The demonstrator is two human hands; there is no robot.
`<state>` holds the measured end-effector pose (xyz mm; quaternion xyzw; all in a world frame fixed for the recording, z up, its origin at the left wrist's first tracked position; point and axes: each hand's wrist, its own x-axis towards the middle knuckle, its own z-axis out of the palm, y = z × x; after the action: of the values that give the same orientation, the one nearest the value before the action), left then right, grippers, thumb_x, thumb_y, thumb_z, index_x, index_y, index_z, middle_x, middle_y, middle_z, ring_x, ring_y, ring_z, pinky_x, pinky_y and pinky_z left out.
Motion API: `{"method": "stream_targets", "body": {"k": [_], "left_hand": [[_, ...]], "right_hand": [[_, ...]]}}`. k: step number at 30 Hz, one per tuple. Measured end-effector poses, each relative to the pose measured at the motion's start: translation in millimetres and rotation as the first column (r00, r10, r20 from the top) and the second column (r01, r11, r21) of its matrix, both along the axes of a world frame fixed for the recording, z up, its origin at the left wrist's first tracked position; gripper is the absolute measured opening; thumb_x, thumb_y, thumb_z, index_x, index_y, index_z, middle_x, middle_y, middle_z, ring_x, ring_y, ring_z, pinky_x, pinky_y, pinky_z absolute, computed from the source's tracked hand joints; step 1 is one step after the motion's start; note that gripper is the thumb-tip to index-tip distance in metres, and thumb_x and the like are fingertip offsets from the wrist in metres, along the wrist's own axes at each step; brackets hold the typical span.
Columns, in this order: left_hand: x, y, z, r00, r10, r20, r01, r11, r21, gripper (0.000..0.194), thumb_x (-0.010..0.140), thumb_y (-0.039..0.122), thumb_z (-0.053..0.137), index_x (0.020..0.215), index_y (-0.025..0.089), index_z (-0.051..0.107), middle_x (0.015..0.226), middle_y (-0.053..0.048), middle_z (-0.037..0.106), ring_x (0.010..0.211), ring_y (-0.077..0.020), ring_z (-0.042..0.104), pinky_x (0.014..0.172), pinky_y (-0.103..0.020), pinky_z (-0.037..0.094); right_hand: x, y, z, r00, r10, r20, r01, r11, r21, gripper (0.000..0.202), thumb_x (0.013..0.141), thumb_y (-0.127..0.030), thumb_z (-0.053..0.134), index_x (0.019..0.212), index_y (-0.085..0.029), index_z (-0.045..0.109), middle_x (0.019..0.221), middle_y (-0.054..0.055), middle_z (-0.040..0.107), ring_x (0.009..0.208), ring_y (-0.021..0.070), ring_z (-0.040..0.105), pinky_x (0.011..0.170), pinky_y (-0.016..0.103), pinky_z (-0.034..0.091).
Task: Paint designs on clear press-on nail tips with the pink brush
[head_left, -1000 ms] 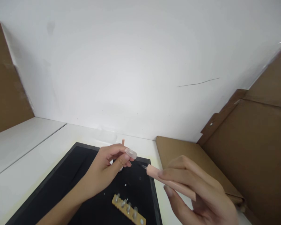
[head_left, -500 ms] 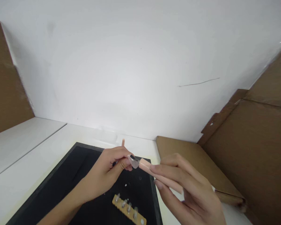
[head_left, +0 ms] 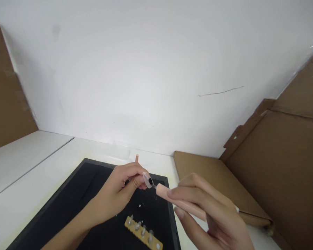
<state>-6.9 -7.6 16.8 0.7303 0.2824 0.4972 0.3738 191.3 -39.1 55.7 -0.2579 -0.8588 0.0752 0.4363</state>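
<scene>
My left hand [head_left: 123, 185] pinches a small clear, nail-shaped piece [head_left: 147, 180] between thumb and forefinger, above a black mat [head_left: 99, 180]. My right hand [head_left: 211, 208] is closed round a thick peach-coloured handle [head_left: 181, 202]. The handle's thin dark tip [head_left: 151, 181] lies against or just over the clear piece; contact is too small to confirm. Below the hands, a yellowish strip [head_left: 142, 236] on the mat carries several clear upright pieces.
A flat cardboard box [head_left: 206, 170] lies at the right behind my right hand. Cardboard panels stand at the far left [head_left: 10, 86] and right [head_left: 284, 156]. A peach stick end [head_left: 137, 158] shows behind my left hand. Small white specks dot the mat.
My right hand and the peach handle have shifted slightly right and down. The dark tip has moved from the clear piece's upper part toward its right edge. My left hand has hardly moved.
</scene>
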Motion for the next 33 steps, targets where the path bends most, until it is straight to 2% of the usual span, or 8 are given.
{"method": "stream_targets", "body": {"k": [9, 16, 21, 27, 33], "left_hand": [[-1.7, 0.5, 1.8, 1.000, 0.015, 0.019, -0.014, 0.999, -0.048, 0.021, 0.094, 0.020, 0.049, 0.081, 0.017, 0.065, 0.075, 0.000, 0.062, 0.069, -0.0114, 0.057, 0.065, -0.023, 0.042], [-3.6, 0.5, -1.9, 1.000, 0.021, -0.006, -0.022, 0.998, -0.052, 0.021, 0.094, 0.023, 0.049, 0.079, 0.016, 0.062, 0.070, 0.001, 0.057, 0.067, -0.0119, 0.053, 0.064, -0.024, 0.040], [-2.3, 0.4, -2.8, 0.999, 0.018, -0.046, -0.018, 1.000, -0.006, 0.025, 0.095, 0.023, 0.046, 0.074, 0.016, 0.058, 0.068, 0.001, 0.055, 0.065, -0.0116, 0.051, 0.063, -0.023, 0.038], [-0.6, -0.9, -0.8, 0.996, 0.035, -0.085, -0.035, 0.999, 0.002, 0.027, 0.094, 0.022, 0.045, 0.070, 0.016, 0.056, 0.067, 0.001, 0.055, 0.064, -0.0113, 0.049, 0.062, -0.023, 0.037], [0.0, -0.9, 0.7, 0.998, 0.055, -0.034, -0.057, 0.997, -0.045, 0.022, 0.094, 0.024, 0.048, 0.078, 0.016, 0.061, 0.072, -0.001, 0.060, 0.067, -0.0128, 0.053, 0.064, -0.024, 0.040]], "right_hand": [[-2.2, -2.8, 7.2, 1.000, -0.008, 0.005, 0.008, 1.000, 0.030, 0.034, 0.077, 0.003, 0.046, 0.094, -0.020, 0.064, 0.065, -0.001, 0.057, 0.058, 0.0114, 0.055, 0.048, 0.024, 0.042], [-1.6, -3.7, 0.3, 0.996, -0.043, -0.079, 0.049, 0.996, 0.077, 0.032, 0.083, -0.003, 0.052, 0.108, -0.022, 0.061, 0.081, 0.001, 0.062, 0.070, 0.0114, 0.057, 0.057, 0.024, 0.047], [-0.3, 0.7, -0.8, 0.999, -0.021, -0.026, 0.024, 0.994, 0.108, 0.035, 0.083, 0.000, 0.052, 0.111, -0.020, 0.060, 0.085, 0.002, 0.059, 0.073, 0.0100, 0.058, 0.061, 0.021, 0.048], [2.6, 3.1, -0.5, 1.000, 0.029, 0.010, -0.029, 0.999, 0.037, 0.035, 0.083, 0.001, 0.050, 0.109, -0.022, 0.059, 0.082, 0.001, 0.058, 0.071, 0.0105, 0.059, 0.058, 0.021, 0.047], [5.7, 3.5, -2.5, 0.998, 0.048, 0.026, -0.047, 0.998, -0.051, 0.034, 0.085, -0.003, 0.048, 0.111, -0.022, 0.060, 0.077, 0.001, 0.058, 0.068, 0.0137, 0.058, 0.056, 0.026, 0.046]]}}
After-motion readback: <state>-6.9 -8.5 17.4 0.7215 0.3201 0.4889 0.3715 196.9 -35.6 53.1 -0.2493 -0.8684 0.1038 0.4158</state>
